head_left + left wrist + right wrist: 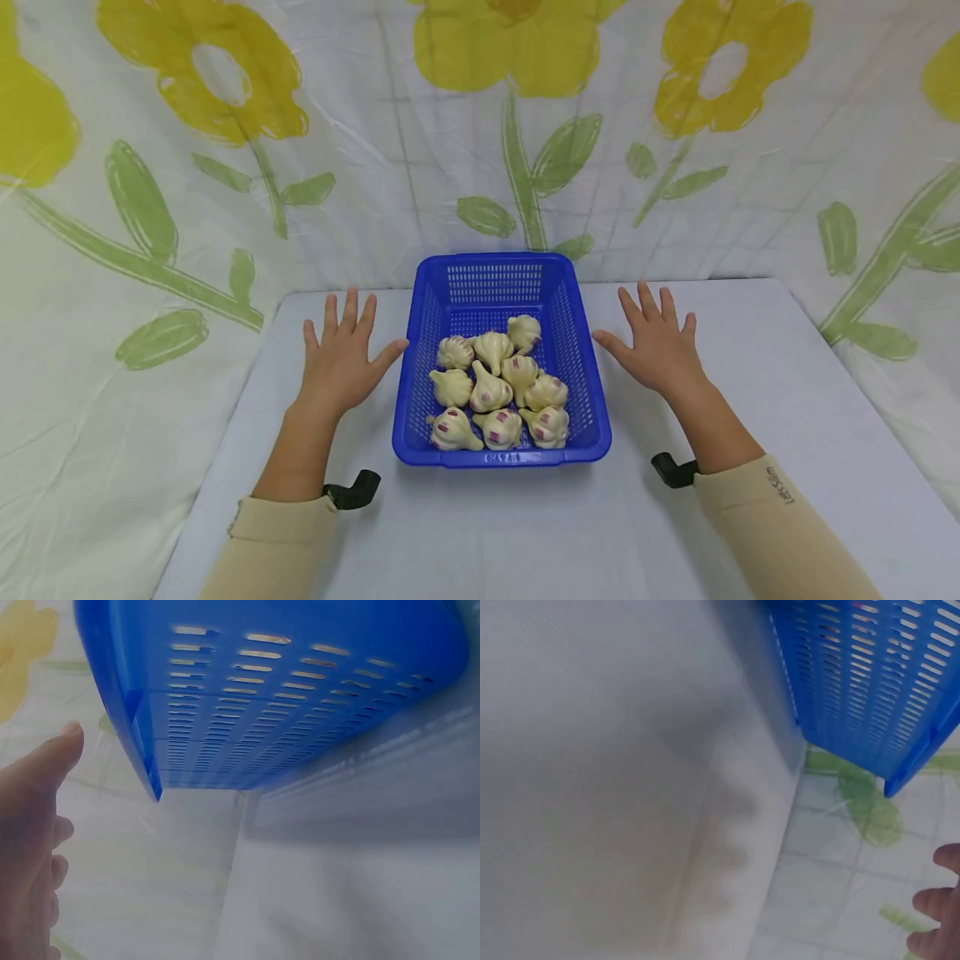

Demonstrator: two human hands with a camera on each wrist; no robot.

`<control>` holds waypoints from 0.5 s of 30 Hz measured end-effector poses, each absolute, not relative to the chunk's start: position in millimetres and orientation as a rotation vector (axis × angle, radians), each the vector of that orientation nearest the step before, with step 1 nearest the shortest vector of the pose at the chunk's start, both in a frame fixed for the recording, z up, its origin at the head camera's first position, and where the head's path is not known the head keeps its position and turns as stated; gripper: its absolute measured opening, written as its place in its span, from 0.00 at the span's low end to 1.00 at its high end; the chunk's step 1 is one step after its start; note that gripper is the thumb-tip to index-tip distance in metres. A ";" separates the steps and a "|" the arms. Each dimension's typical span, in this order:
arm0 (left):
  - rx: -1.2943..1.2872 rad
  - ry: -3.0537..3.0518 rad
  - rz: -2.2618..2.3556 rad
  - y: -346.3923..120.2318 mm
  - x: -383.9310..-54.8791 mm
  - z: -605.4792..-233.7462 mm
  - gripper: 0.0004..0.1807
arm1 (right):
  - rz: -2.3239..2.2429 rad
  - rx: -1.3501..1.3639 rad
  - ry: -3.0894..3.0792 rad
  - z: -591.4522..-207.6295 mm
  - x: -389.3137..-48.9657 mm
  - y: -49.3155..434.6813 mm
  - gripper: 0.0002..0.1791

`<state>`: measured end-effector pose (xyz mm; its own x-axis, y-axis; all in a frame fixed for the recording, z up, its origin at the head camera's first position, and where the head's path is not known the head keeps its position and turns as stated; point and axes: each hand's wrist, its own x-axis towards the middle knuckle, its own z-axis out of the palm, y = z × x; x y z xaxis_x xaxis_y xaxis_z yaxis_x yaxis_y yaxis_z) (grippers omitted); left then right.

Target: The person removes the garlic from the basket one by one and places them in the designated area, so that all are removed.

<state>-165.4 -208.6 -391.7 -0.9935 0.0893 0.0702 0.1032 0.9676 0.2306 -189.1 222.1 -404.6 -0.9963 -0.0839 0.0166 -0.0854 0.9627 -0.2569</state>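
A blue plastic basket [501, 457] with slotted walls stands on the table, several garlic bulbs [491, 390] lying inside it. Off its left side, my left hand [343, 362] is spread flat with the thumb close to the rim. My right hand [660, 346] is spread in the same way off the right side, its thumb pointing at the basket. Both hands hold nothing. In the left wrist view the slotted wall [247, 712] fills the top, with the left thumb [56, 754] apart from it. Right fingertips [934, 904] show at the edge of the right wrist view.
The table [495, 533] is covered in white cloth. Behind it hangs a white curtain [337, 125] printed with yellow flowers and green leaves. A small black wrist mount [354, 490] sits at the left sleeve, another black mount [673, 471] at the right.
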 end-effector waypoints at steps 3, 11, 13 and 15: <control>-0.157 -3.055 -0.377 -209.3 -165.5 -393.8 0.51 | 0.406 0.148 -3.108 -406.1 -189.4 221.6 0.52; -0.178 -3.046 -0.383 -210.5 -166.1 -397.9 0.50 | 0.432 0.176 -3.107 -408.8 -190.3 221.9 0.53; -0.183 -3.042 -0.387 -210.5 -166.0 -398.6 0.50 | 0.435 0.182 -3.106 -408.8 -189.8 221.2 0.53; -0.183 -3.036 -0.380 -210.7 -165.3 -399.2 0.50 | 0.439 0.192 -3.105 -407.7 -188.1 219.6 0.53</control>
